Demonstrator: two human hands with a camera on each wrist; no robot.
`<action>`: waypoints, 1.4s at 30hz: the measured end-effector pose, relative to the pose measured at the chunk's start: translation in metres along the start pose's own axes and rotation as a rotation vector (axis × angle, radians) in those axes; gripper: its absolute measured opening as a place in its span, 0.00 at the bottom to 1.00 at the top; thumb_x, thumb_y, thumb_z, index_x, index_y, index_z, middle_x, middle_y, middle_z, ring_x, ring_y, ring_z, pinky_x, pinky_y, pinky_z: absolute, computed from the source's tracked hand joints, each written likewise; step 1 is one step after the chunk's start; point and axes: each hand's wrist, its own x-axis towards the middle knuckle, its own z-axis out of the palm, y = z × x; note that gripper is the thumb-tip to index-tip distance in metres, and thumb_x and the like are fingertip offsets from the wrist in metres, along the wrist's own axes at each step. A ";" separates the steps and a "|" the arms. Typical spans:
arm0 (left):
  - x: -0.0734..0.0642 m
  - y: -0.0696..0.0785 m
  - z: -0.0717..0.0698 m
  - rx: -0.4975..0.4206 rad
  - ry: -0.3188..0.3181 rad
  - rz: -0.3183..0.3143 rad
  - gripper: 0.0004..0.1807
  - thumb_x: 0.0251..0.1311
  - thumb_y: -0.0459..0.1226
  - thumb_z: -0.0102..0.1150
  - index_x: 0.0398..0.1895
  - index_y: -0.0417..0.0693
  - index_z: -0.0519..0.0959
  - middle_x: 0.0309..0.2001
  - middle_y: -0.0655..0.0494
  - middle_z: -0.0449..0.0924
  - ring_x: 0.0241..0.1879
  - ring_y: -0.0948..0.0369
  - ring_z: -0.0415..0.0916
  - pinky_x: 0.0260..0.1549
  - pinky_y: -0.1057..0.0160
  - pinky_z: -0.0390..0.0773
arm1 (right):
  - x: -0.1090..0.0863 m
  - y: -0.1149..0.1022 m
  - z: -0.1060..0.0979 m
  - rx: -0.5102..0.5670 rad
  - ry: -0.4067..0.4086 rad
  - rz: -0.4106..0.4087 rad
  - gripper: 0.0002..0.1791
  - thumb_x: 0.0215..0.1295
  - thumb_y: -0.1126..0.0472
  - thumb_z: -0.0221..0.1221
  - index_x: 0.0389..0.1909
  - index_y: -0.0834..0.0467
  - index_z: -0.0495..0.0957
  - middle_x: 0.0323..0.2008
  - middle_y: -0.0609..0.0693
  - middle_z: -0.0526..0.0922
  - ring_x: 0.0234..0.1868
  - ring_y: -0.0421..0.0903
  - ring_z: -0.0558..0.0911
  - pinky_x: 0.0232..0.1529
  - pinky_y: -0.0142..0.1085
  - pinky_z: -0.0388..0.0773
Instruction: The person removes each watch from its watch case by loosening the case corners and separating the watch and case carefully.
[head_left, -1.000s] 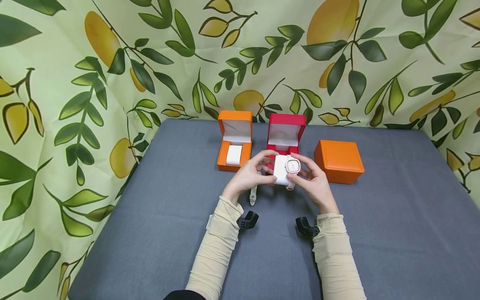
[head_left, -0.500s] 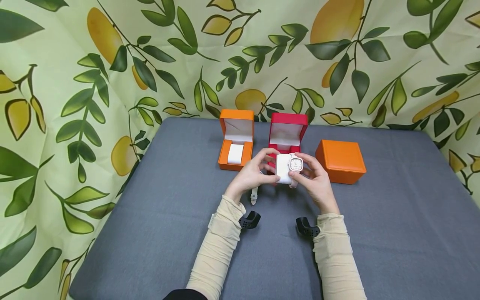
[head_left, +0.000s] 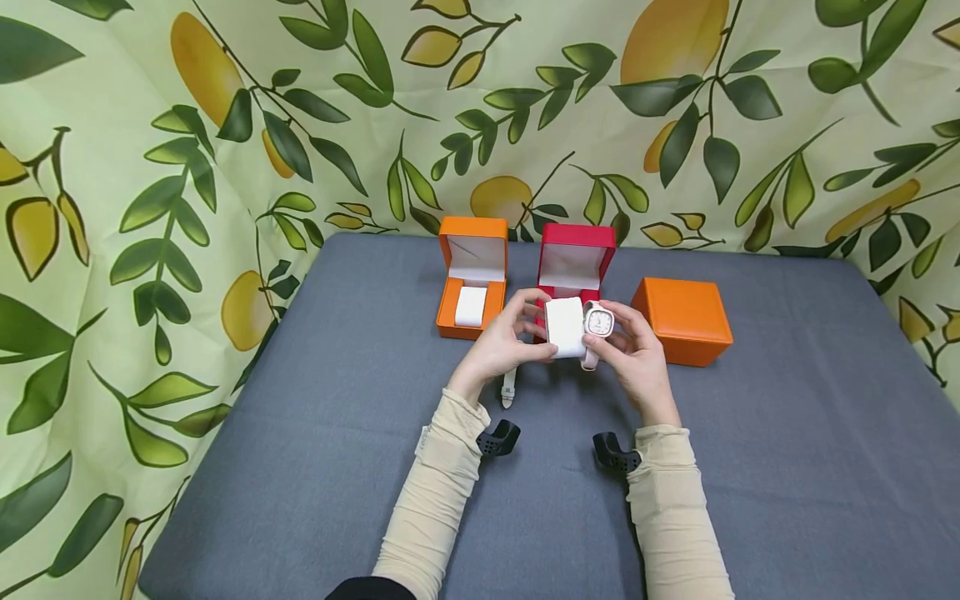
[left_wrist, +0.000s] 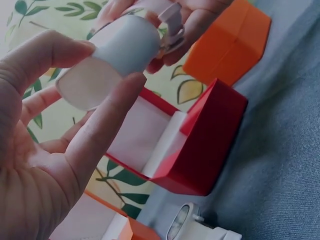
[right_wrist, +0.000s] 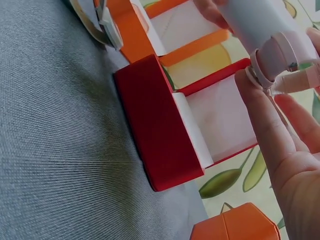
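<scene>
Mid-frame in the head view, the left hand (head_left: pixel 504 343) pinches a white watch cushion (head_left: pixel 564 327) between thumb and fingers; the right hand (head_left: pixel 637 358) has thumb and fingertips clamped on a pale pink wristwatch (head_left: pixel 598 322) at the cushion's right end. Whether its strap fully clears that end is hard to tell. The red watch box (head_left: pixel 577 237) behind stands open, as does the left orange box (head_left: pixel 472 227), its own cushion (head_left: pixel 470 307) seated; the right orange box (head_left: pixel 682 321) is closed. A white-strapped watch (head_left: pixel 508 390) lies below the left hand. Separating or joining watch and cushion seems underway; neither sits boxed yet.
</scene>
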 end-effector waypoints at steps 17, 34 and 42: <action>0.001 -0.001 0.001 0.011 -0.037 -0.030 0.34 0.52 0.30 0.64 0.62 0.58 0.63 0.55 0.47 0.67 0.44 0.56 0.77 0.35 0.62 0.82 | -0.002 -0.002 -0.001 -0.189 0.052 -0.029 0.31 0.58 0.62 0.62 0.63 0.50 0.68 0.59 0.43 0.73 0.43 0.36 0.77 0.41 0.22 0.75; 0.000 -0.001 -0.001 0.010 -0.024 -0.019 0.34 0.51 0.29 0.64 0.62 0.56 0.63 0.54 0.45 0.67 0.42 0.56 0.77 0.35 0.62 0.82 | -0.008 -0.027 0.005 -0.158 0.176 -0.081 0.26 0.53 0.71 0.64 0.56 0.62 0.74 0.28 0.36 0.76 0.25 0.33 0.74 0.28 0.20 0.73; 0.001 -0.003 0.000 0.006 -0.020 -0.020 0.35 0.51 0.29 0.64 0.62 0.56 0.63 0.53 0.45 0.68 0.41 0.56 0.77 0.34 0.61 0.82 | -0.007 -0.028 0.003 -0.181 0.232 -0.038 0.26 0.51 0.69 0.66 0.54 0.63 0.76 0.25 0.34 0.76 0.26 0.33 0.73 0.30 0.19 0.72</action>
